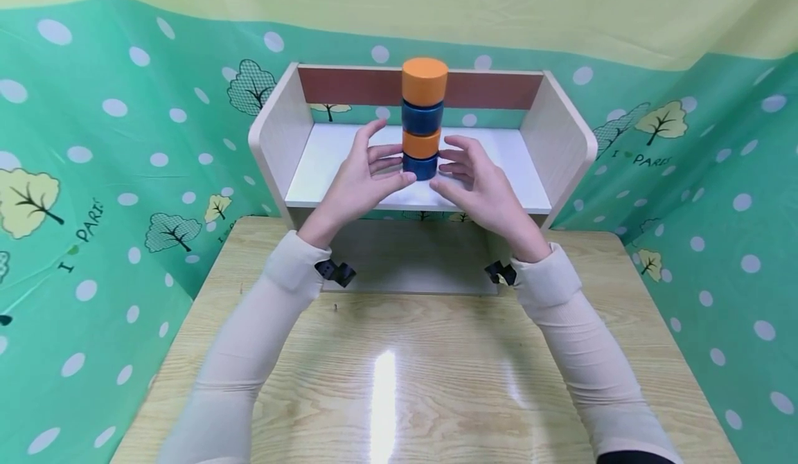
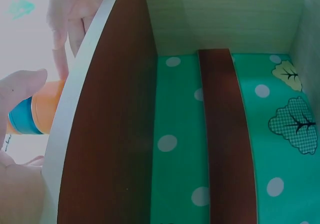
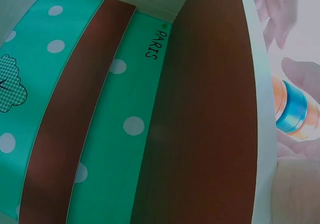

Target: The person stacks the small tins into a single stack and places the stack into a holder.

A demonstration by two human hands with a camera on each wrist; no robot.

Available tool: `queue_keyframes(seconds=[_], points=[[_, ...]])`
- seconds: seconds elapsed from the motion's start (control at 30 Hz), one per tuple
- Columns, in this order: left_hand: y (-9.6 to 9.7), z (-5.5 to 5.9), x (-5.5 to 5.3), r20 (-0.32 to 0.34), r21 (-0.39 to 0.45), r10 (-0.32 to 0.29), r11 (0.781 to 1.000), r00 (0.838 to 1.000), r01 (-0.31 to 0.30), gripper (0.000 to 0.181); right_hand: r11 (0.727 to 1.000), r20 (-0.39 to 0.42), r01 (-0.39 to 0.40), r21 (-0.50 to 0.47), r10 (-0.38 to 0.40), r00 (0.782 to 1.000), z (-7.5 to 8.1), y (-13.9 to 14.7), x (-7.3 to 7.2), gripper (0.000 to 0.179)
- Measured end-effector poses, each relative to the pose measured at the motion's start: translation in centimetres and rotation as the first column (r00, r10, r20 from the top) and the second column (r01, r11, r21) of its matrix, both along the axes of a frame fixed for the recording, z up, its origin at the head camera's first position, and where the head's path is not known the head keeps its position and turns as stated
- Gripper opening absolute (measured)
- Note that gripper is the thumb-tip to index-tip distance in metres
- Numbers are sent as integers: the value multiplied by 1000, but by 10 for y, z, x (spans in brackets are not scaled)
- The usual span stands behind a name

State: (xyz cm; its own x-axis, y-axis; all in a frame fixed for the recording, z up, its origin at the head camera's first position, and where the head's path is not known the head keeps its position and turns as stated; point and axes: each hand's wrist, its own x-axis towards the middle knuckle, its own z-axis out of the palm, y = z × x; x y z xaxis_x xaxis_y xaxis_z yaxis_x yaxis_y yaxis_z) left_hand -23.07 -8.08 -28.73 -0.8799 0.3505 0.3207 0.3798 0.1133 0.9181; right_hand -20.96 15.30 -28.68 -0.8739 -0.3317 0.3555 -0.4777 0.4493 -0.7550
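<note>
A tower of round blocks stands upright on the white upper shelf [image 1: 349, 147]. From the top down come an orange block [image 1: 424, 83], a blue block [image 1: 422, 118], a second orange block [image 1: 420, 145] and a second blue block [image 1: 420, 167]. My left hand [image 1: 364, 170] is at the tower's left side, thumb tip overlapping the lowest block and fingers loosely bent beside it. On the other side, my right hand [image 1: 480, 180] mirrors it, fingertips close to the lower blocks. In both wrist views the shelf board hides part of the tower, with blue [image 2: 22, 116] [image 3: 292, 106] showing.
Side panels [image 1: 564, 131] rise left and right of the shelf, with a brown back rail [image 1: 349, 86] behind. Below is a lower compartment [image 1: 411, 256]. The unit stands on a wooden table [image 1: 436, 367]; a green dotted curtain [image 1: 125, 138] surrounds it.
</note>
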Motion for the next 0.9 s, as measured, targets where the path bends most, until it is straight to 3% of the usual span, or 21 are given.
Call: queue_keyframes(seconds=[0.27, 0.5, 0.9], points=[[-1, 0, -2, 13, 40, -50, 998, 999, 49, 95, 999, 36, -16, 36, 15, 999, 2, -2, -4, 79], [-1, -1, -3, 15, 29, -53, 998, 998, 53, 96, 995, 76, -39, 90, 32, 997, 4, -4, -7, 86], [0, 1, -2, 6, 5, -38, 999, 999, 38, 94, 994, 62, -6, 113, -1, 998, 6, -5, -7, 89]])
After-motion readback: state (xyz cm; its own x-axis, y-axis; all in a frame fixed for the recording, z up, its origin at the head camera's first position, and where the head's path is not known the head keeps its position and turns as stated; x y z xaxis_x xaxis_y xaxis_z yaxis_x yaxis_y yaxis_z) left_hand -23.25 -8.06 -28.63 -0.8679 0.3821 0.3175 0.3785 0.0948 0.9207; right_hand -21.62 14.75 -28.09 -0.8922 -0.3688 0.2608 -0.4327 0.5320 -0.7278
